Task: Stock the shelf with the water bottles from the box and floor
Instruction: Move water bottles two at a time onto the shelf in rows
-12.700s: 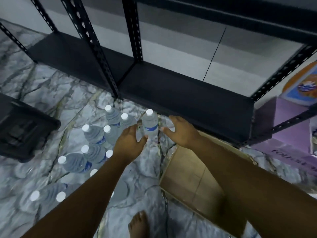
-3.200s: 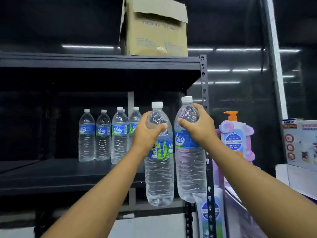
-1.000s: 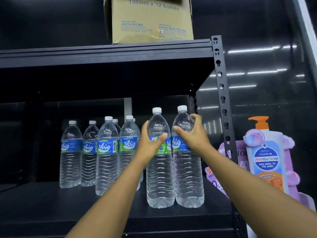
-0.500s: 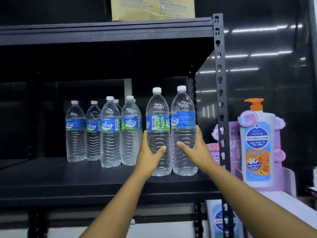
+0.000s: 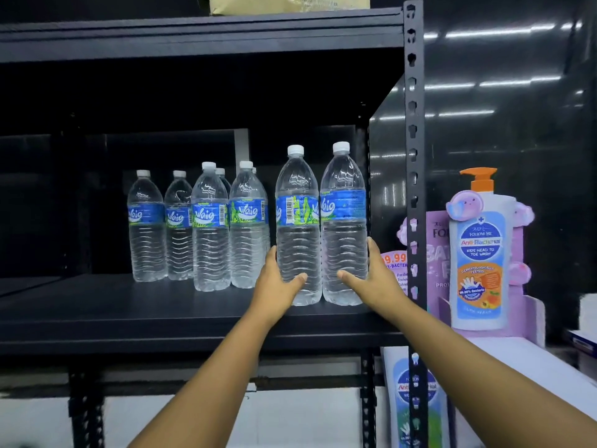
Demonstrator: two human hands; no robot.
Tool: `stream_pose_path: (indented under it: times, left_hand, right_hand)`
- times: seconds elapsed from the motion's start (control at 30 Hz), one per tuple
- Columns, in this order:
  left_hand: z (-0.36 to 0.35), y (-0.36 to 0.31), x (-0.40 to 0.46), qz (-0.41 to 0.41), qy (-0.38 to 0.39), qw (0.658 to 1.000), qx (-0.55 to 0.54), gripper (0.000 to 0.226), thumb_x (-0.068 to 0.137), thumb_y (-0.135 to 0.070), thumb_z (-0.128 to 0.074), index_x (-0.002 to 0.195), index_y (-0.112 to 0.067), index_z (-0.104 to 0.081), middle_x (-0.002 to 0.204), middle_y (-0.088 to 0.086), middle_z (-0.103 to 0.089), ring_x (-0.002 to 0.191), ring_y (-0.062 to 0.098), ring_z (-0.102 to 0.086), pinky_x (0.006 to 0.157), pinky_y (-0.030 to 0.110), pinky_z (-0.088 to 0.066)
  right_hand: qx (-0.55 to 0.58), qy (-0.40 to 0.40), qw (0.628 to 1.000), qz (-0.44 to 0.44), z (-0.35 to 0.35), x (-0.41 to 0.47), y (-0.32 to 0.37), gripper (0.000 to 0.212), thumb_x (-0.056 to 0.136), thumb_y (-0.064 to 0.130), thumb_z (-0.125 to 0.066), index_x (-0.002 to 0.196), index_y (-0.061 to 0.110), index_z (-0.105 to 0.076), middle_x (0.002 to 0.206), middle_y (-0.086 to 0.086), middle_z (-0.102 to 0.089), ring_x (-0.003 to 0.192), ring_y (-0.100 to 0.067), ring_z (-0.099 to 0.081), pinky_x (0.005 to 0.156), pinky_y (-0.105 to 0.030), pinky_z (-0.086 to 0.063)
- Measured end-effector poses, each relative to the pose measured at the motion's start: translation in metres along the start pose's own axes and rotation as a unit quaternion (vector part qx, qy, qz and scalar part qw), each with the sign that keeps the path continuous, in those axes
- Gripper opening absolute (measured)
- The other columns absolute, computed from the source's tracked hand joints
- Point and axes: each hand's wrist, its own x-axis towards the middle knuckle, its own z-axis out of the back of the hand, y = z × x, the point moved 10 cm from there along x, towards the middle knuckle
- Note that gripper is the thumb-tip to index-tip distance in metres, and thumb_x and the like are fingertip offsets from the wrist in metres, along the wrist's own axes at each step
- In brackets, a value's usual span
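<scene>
From your head camera, your left hand (image 5: 277,286) wraps the lower body of one water bottle (image 5: 298,227), thumb across its front, and your right hand (image 5: 374,279) grips the bottle beside it (image 5: 343,227) the same way. Both bottles stand upright on the black shelf (image 5: 129,318), touching each other, close to the right-hand upright post (image 5: 413,124); both are capped in white and filled with clear water. To their left stands a cluster of more bottles (image 5: 210,227), upright, full and capped, further back on the same shelf. On the shelf above sits a cardboard box (image 5: 287,3), only its bottom edge showing, contents hidden. Right of the post stands a pump bottle (image 5: 479,253) with an orange top, in a purple display stand (image 5: 523,318).
</scene>
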Motion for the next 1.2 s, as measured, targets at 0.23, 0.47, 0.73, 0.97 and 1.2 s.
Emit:
stream_pose_path:
  times: [0.23, 0.47, 0.73, 0.97, 1.2]
  left_hand:
    - [0.001, 0.000, 0.008, 0.006, 0.012, 1.000, 0.003, 0.091, 0.086, -0.032, -0.071, 0.153, -0.026, -0.010, 0.156, 0.007, -0.030, 0.143, 0.023, -0.030, 0.111, 0.037, -0.031]
    - [-0.002, 0.006, 0.025, 0.013, 0.029, 0.999, 0.024, 0.089, 0.086, -0.032, -0.072, 0.151, -0.024, -0.012, 0.153, 0.014, -0.033, 0.138, 0.030, -0.036, 0.103, 0.039, -0.038]
    - [-0.012, 0.025, 0.062, 0.035, 0.039, 0.998, 0.043, 0.089, 0.084, -0.034, -0.073, 0.149, -0.025, -0.013, 0.150, 0.011, -0.039, 0.131, 0.031, -0.045, 0.104, 0.039, -0.040]
    - [-0.027, 0.037, 0.102, 0.004, 0.058, 0.997, 0.053, 0.079, 0.085, -0.023, -0.073, 0.142, -0.013, -0.019, 0.128, 0.002, -0.054, 0.117, 0.028, -0.055, 0.099, 0.035, -0.043]
    - [-0.045, 0.054, 0.143, 0.010, 0.072, 0.996, 0.061, 0.074, 0.085, -0.018, -0.072, 0.136, -0.011, -0.019, 0.128, 0.008, -0.055, 0.118, 0.027, -0.055, 0.102, 0.040, -0.042]
  right_hand:
    - [-0.022, -0.002, 1.000, -0.006, 0.001, 0.007, -0.006, 0.093, 0.084, 0.041, -0.070, 0.153, 0.026, -0.009, 0.141, 0.005, -0.050, 0.125, -0.017, -0.052, 0.100, -0.030, -0.042]
    - [-0.046, 0.012, 0.999, -0.023, -0.004, 0.022, -0.013, 0.098, 0.083, 0.045, -0.070, 0.153, 0.026, -0.005, 0.147, -0.003, -0.044, 0.131, -0.023, -0.046, 0.106, -0.039, -0.041]
    - [-0.054, 0.011, 0.996, -0.064, -0.018, 0.056, -0.035, 0.091, 0.081, 0.044, -0.072, 0.149, 0.032, -0.013, 0.136, 0.001, -0.056, 0.118, -0.023, -0.056, 0.096, -0.037, -0.047]
    - [-0.051, 0.020, 0.996, -0.070, -0.036, 0.096, -0.057, 0.091, 0.081, 0.038, -0.073, 0.149, 0.024, -0.014, 0.135, -0.005, -0.056, 0.118, -0.024, -0.056, 0.097, -0.035, -0.046]
    - [-0.027, 0.030, 0.996, -0.085, -0.052, 0.132, -0.079, 0.087, 0.084, 0.029, -0.072, 0.149, 0.022, -0.015, 0.131, -0.004, -0.057, 0.116, -0.021, -0.056, 0.092, -0.028, -0.043]
